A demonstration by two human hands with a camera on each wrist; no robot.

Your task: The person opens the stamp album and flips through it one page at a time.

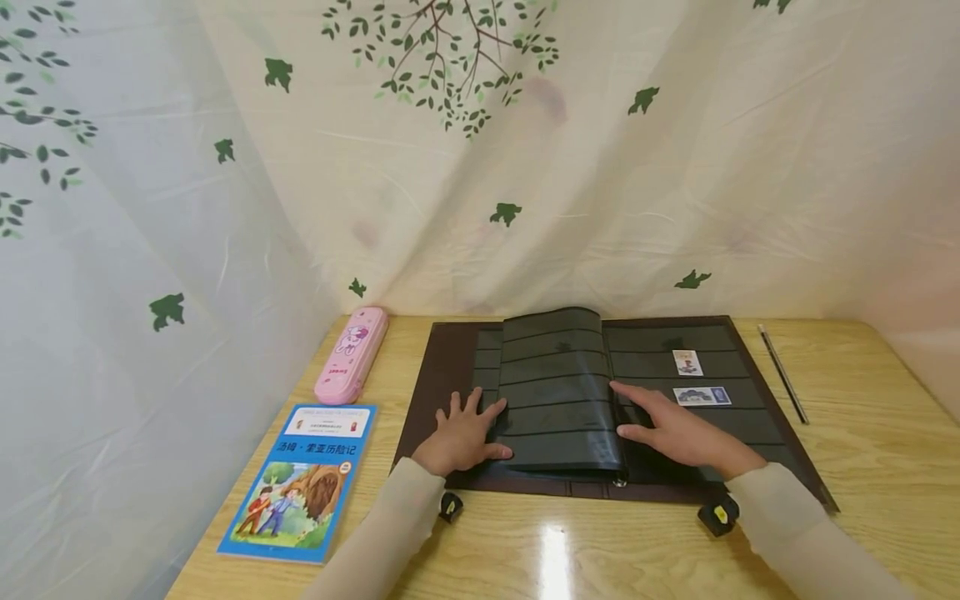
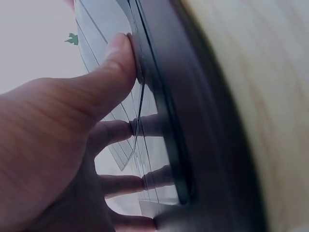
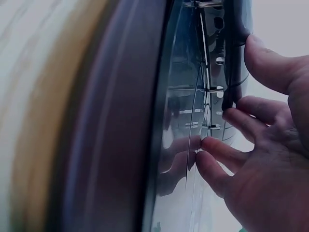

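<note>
A dark brown stamp album (image 1: 442, 358) lies opened on the table, its black pages crossed by strip pockets. One black page (image 1: 551, 392) bows up on the left side of the binding. My left hand (image 1: 459, 437) has its fingers spread over the left pages; in the left wrist view the thumb (image 2: 118, 63) presses the page near its edge. With fingers extended, my right hand (image 1: 678, 429) touches the pages beside the binding, where metal rings (image 3: 215, 90) show in the right wrist view. Two stamps, a small upright one (image 1: 687, 362) and a wide one (image 1: 702, 396), sit in the right page.
A pink pencil case (image 1: 351, 354) and a blue storybook (image 1: 296, 483) lie left of the album. To its right is a dark pencil (image 1: 783, 373). Behind the wooden table (image 1: 600, 550) hangs a pale curtain (image 1: 450, 208) with leaf prints.
</note>
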